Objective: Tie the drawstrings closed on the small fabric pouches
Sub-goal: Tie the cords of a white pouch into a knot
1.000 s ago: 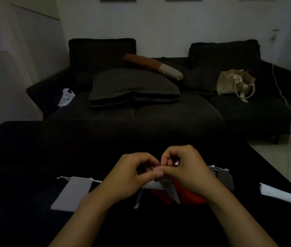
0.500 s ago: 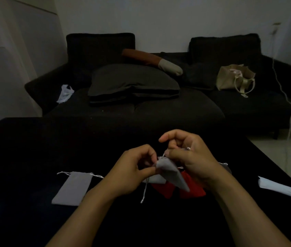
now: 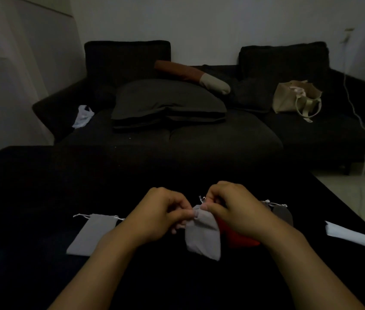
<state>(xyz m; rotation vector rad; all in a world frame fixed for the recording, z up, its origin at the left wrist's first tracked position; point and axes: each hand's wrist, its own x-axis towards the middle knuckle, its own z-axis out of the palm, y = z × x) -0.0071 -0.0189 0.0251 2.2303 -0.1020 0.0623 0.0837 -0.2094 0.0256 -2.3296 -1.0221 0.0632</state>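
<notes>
Above the dim black worktop (image 3: 31, 198), the left hand (image 3: 161, 215) and right hand (image 3: 235, 211) both pinch the gathered neck of a small grey fabric pouch (image 3: 202, 237), which hangs below them. Its white drawstring (image 3: 201, 199) is mostly hidden by the fingers. A red pouch (image 3: 242, 239) lies half-covered behind the right wrist.

both hands meet over a dark table (image 3: 42, 186). the left hand (image 3: 161, 214) and right hand (image 3: 235, 211) pinch the gathered neck of a grey pouch (image 3: 202, 238), its body hanging below. a red pouch (image 3: 239, 237) lies behind it; another grey pouch (image 3: 92, 233) lies flat at left.
</notes>
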